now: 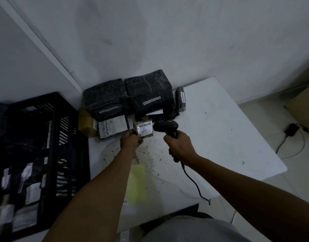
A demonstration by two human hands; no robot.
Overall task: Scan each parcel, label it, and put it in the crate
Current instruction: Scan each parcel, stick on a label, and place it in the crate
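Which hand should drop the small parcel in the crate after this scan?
Left, likely. The left hand already grips the small parcel, and the crate sits on its side. The right hand is busy gripping the scanner and is farther from the crate.

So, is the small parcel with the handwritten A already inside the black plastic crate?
No, the left hand holds the small parcel above the white table, facing the black handheld scanner.
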